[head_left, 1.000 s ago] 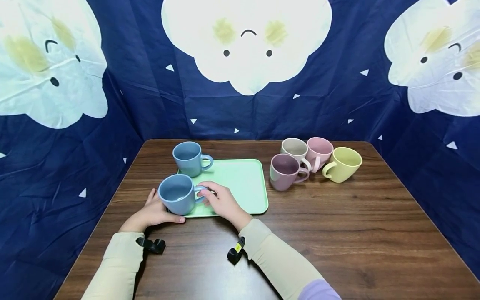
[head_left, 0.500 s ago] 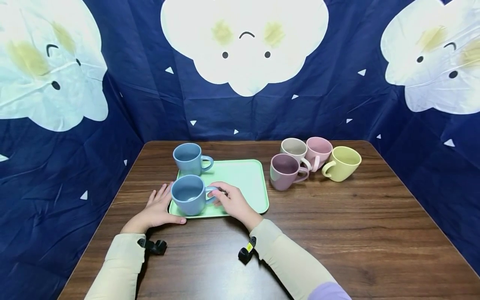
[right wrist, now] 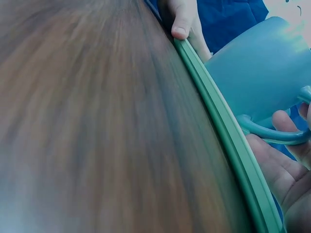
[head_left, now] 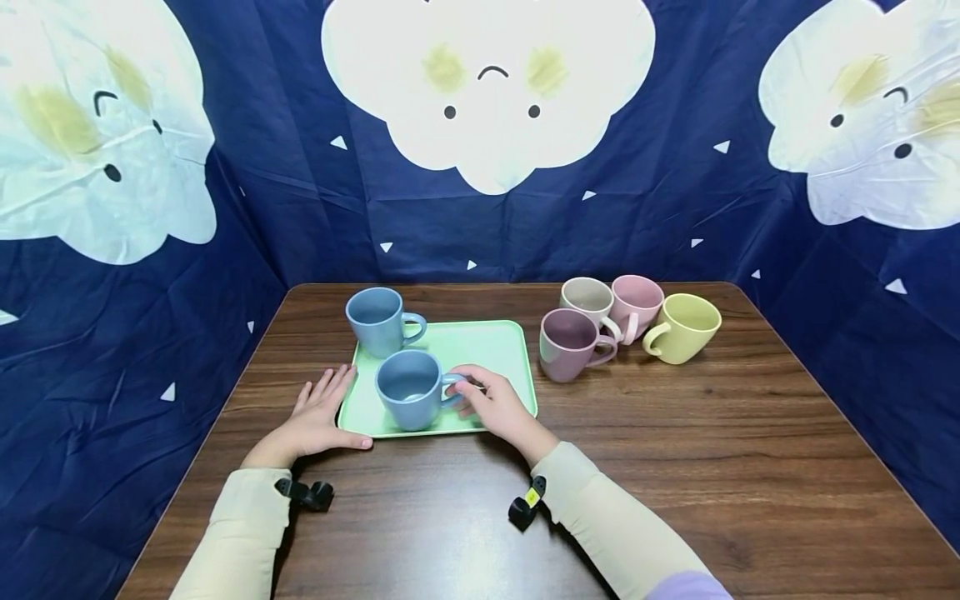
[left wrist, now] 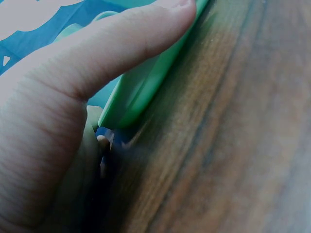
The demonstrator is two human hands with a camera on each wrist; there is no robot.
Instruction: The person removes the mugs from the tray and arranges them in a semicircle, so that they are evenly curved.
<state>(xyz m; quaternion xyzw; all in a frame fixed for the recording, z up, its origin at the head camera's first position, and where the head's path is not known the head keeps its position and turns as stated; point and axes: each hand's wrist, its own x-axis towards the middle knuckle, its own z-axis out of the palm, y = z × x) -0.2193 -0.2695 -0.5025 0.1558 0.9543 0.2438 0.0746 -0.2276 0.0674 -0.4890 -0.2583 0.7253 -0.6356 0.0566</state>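
Observation:
My right hand (head_left: 501, 408) pinches the handle of a blue mug (head_left: 408, 392) over the front middle of a green tray (head_left: 491, 358). The mug is upright, its base low over the tray. In the right wrist view, thumb and fingers sit at the handle (right wrist: 279, 137) just beyond the tray's rim. My left hand (head_left: 311, 425) lies at the tray's front left corner, fingers spread straight along the left side and thumb (left wrist: 141, 34) along the front edge. A second blue mug (head_left: 377, 323) stands upright on the tray's back left corner, handle pointing right.
Right of the tray stand a purple mug (head_left: 567, 350), a grey-white mug (head_left: 587, 296), a pink mug (head_left: 636, 302) and a yellow mug (head_left: 686, 329), close together on the wooden table (head_left: 712, 467). A blue curtain (head_left: 510, 225) with white clouds hangs behind the table.
My right hand has carried the blue mug rightward, from the tray's left edge to its front middle. The left hand has stayed by the corner, its fingers now in full view.

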